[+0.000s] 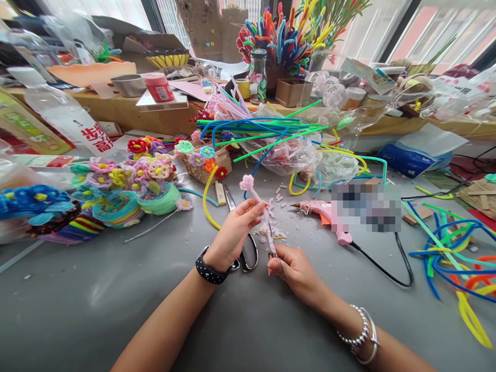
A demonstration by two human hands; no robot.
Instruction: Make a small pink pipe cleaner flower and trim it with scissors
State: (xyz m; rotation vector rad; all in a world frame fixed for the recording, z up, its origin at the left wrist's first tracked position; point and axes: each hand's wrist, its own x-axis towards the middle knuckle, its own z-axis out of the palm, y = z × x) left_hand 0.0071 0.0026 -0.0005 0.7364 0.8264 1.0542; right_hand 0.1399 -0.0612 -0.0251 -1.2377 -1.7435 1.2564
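My left hand (238,235) is closed in a pinch on the stem of a pink pipe-cleaner flower (247,183), its fuzzy head sticking up past the fingertips. Lower down, my right hand (296,271) is closed around what looks like small metal scissors (282,267), whose blades lie along the pink stem. Pink fluff clippings (276,231) are scattered on the table beyond the hands. Larger scissors with black handles (253,254) lie on the table, partly hidden behind my left hand.
A pink glue gun (325,213) lies to the right with its black cord. Pipe-cleaner flower pots (158,197) stand at left, near a small flower basket (211,164). Loose coloured pipe cleaners (457,253) spread at far right. A cluttered wooden shelf (155,120) runs behind.
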